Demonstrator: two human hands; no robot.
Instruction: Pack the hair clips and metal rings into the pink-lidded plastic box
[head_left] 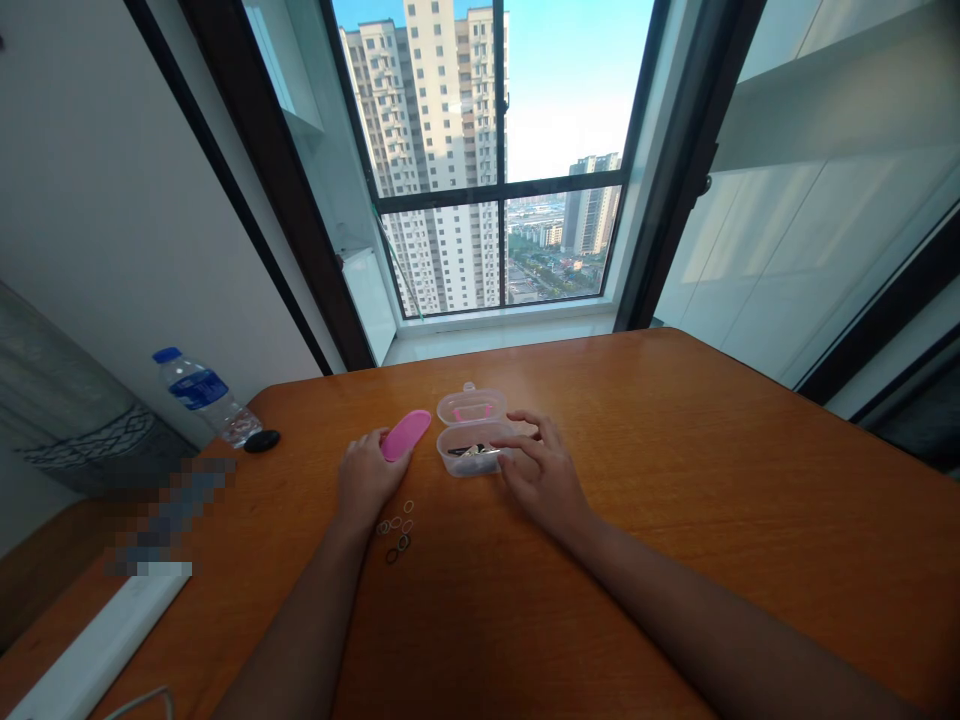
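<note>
**left hand**: fingers curled, closed around the lower end of a pink oblong piece. exact kind of piece cannot be told. its tip points up and to the right, just beside the box.

**right hand**: fingers spread and laid across the right end of a clear plastic box, touching it. whether it grips the box or only rests there cannot be told.

**box**: sits on the orange wood-grain worktop, between the two hands, with its lid standing open behind it. a pink strip shows through the lid. small dark and metal items lie inside, too small to name.

**rings**: small loose rubber rings, some dark, some pale, lie scattered on the worktop near the left hand.

**other items**: water bottle, blue cap and label, at the worktop's far left edge; black disc just beside its base; white strip and thin cable at the near left corner.

**beyond**: window past the worktop, tower blocks outside.
</note>
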